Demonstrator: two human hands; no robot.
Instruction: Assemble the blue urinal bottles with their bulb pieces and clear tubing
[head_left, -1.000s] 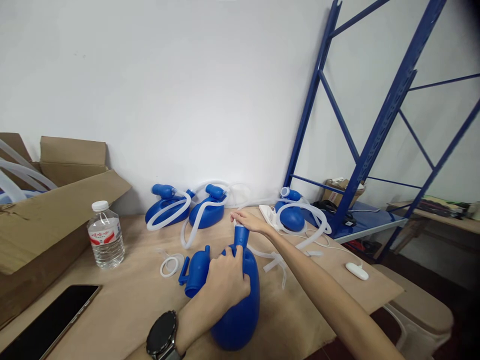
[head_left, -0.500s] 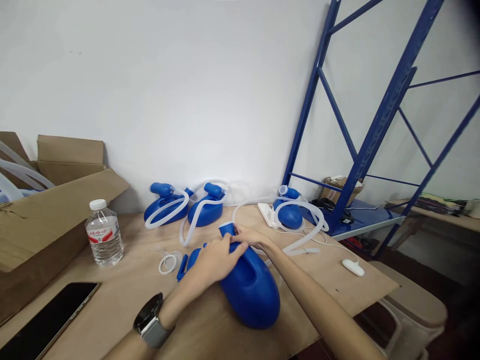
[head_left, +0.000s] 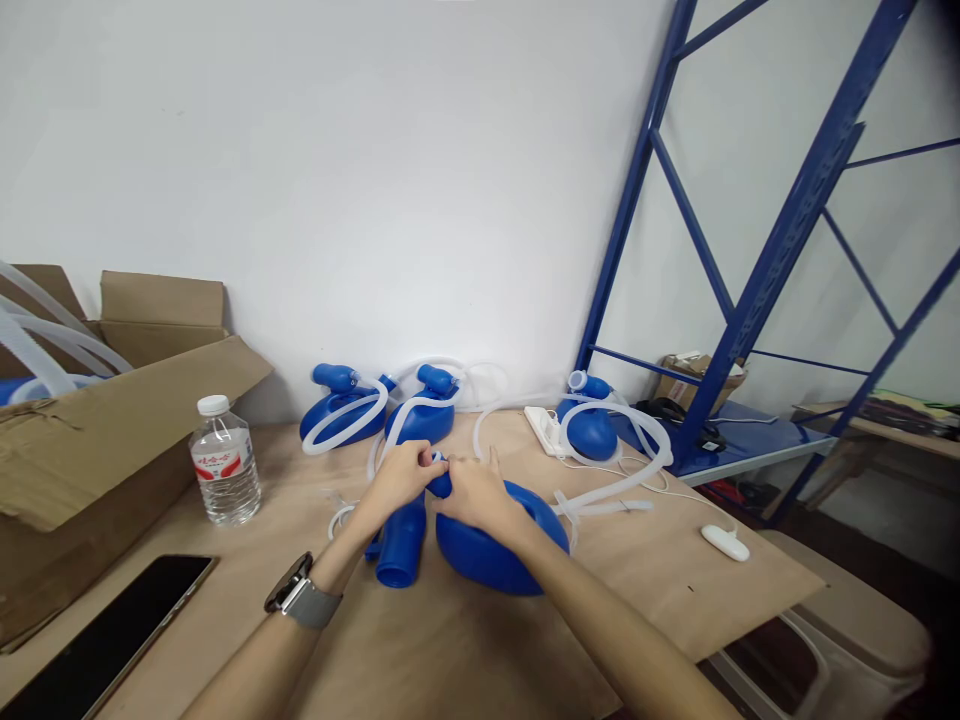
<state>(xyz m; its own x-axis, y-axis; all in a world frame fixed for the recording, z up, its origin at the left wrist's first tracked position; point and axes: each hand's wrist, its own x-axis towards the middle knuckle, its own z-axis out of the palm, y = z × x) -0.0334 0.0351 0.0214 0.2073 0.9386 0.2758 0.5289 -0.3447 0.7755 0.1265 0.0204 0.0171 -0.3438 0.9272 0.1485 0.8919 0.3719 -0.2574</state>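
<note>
Here, the left hand [head_left: 401, 477] and the right hand [head_left: 476, 492] are both closed in a pinch on a small blue plastic neck [head_left: 441, 484], right against a rounded blue plastic vessel [head_left: 495, 550] lying on a light wooden tabletop [head_left: 675, 590]. Just left of that vessel lies a blue plastic cylindrical cup [head_left: 400, 548], open end toward the person, with a clear plastic water bottle [head_left: 225, 462] farther left

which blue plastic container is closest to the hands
The front blue container, right under the right hand, near the left hand; the other three sit farther back with white tubing on them.
</note>
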